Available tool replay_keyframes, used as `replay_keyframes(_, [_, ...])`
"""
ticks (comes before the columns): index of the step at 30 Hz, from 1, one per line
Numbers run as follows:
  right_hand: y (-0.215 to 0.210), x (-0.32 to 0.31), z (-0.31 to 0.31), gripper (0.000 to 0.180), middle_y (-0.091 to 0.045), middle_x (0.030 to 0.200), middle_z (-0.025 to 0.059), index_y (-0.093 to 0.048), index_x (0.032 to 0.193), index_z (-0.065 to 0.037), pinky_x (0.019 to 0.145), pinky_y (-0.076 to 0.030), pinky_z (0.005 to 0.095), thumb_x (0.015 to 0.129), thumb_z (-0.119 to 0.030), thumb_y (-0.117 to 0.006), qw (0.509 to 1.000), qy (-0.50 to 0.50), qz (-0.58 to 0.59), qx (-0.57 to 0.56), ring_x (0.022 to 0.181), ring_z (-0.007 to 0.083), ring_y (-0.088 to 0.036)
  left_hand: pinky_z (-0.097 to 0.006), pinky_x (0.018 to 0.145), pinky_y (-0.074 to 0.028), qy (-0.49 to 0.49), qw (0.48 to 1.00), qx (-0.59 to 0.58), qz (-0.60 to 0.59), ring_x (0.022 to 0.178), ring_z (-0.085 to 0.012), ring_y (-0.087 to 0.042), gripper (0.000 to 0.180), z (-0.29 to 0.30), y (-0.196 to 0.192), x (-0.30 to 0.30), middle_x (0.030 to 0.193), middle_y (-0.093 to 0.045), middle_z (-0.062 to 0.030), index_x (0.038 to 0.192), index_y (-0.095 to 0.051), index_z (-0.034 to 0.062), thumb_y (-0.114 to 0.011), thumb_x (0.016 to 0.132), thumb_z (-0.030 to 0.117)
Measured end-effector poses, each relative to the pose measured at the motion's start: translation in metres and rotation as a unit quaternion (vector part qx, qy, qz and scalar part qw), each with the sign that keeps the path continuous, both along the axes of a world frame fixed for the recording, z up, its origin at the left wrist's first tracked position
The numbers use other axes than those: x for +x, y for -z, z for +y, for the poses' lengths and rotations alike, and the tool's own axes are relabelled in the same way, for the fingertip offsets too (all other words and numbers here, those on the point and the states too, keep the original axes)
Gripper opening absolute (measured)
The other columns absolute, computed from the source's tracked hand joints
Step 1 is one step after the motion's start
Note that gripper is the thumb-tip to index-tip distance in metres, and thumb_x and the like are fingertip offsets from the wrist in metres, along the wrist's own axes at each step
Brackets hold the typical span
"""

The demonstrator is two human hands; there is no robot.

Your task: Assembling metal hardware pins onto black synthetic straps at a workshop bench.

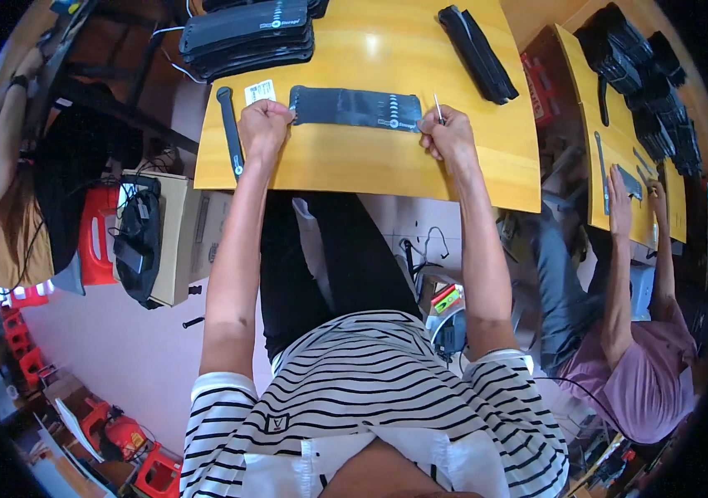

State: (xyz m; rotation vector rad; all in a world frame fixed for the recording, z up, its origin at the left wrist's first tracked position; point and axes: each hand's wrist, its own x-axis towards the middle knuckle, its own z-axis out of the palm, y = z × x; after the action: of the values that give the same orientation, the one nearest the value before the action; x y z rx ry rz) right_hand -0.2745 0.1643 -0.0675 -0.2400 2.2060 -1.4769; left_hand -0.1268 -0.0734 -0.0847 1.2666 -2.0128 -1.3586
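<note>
A flat, dark grey-black rectangular piece (pixel 344 106) with light markings near its right end lies on the yellow wooden table (pixel 370 170). My left hand (pixel 262 131) is closed, its thumb and fingers pinching the left end of this piece. At the other end, my right hand (pixel 452 133) is closed around a thin, pale, rod-like tool (pixel 438 108) that points up from the fingers. The same hand's fingertips touch the piece's right edge. A narrow black strap with rounded ends (pixel 229 129) lies beside my left hand, near a white printed label (pixel 260 91).
Stacked black flat pieces (pixel 246 41) sit at the table's far left, with a black bundle (pixel 477 54) at the far right. A co-worker (pixel 632 357) works at another table to the right. Another person (pixel 5 191) is at left, near a cardboard box (pixel 173 241).
</note>
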Motion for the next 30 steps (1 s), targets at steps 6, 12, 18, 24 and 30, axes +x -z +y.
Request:
replay_keyframes(6, [0.003, -0.009, 0.015, 0.012, -0.058, 0.058, 0.0095, -0.055, 0.072, -0.003, 0.044, -0.043, 0.0308, 0.080, -0.012, -0.054, 0.990, 0.020, 0.140, -0.022, 0.048, 0.0164, -0.057, -0.039, 0.068, -0.047, 0.007, 0.955, -0.293, 0.044, 0.073, -0.0351, -0.061, 0.017, 0.019, -0.024, 0.010, 0.080, -0.062, -0.0211, 0.084, -0.063, -0.0015, -0.053, 0.079, 0.012])
replay_keyframes(12, [-0.004, -0.015, -0.050, 0.017, -0.059, 0.076, 0.0162, -0.054, 0.083, -0.006, 0.053, -0.049, 0.0425, 0.082, -0.023, -0.053, 0.833, 0.009, 0.503, 0.228, 0.064, 0.0324, -0.062, -0.045, 0.098, -0.030, 0.254, 0.839, -0.479, -0.040, 0.121, -0.0343, -0.035, 0.056, 0.069, -0.020, -0.026, 0.129, -0.038, -0.0238, 0.124, -0.039, -0.0056, -0.051, 0.085, 0.032])
replay_keyframes(18, [0.016, -0.006, -0.074, 0.010, -0.052, 0.074, 0.0113, -0.049, 0.083, -0.008, 0.046, -0.050, 0.0355, 0.083, -0.017, -0.050, 0.774, -0.066, 0.563, 0.283, 0.062, 0.0261, -0.061, -0.046, 0.105, -0.017, 0.288, 0.834, -0.463, -0.085, 0.131, -0.0307, -0.021, 0.066, 0.063, 0.004, -0.025, 0.139, -0.025, -0.0198, 0.132, -0.028, -0.0049, -0.046, 0.086, 0.040])
replay_keyframes(24, [0.016, -0.004, -0.078, 0.008, -0.053, 0.077, 0.0122, -0.049, 0.085, -0.008, 0.049, -0.050, 0.0370, 0.082, -0.015, -0.047, 0.779, -0.079, 0.540, 0.308, 0.066, 0.0268, -0.061, -0.044, 0.105, -0.016, 0.266, 0.850, -0.448, -0.081, 0.131, -0.0294, -0.022, 0.070, 0.060, 0.008, -0.022, 0.139, -0.026, -0.0205, 0.131, -0.029, -0.0056, -0.045, 0.085, 0.045])
replay_keyframes(30, [0.003, -0.015, -0.056, 0.018, -0.058, 0.088, 0.0167, -0.051, 0.098, -0.007, 0.065, -0.049, 0.0450, 0.083, -0.017, -0.049, 0.855, -0.092, 0.463, 0.214, 0.072, 0.0353, -0.060, -0.044, 0.101, -0.025, 0.169, 0.883, -0.438, -0.007, 0.122, -0.0375, -0.031, 0.064, 0.046, 0.000, -0.009, 0.128, -0.035, -0.0274, 0.123, -0.035, -0.0097, -0.056, 0.081, 0.033])
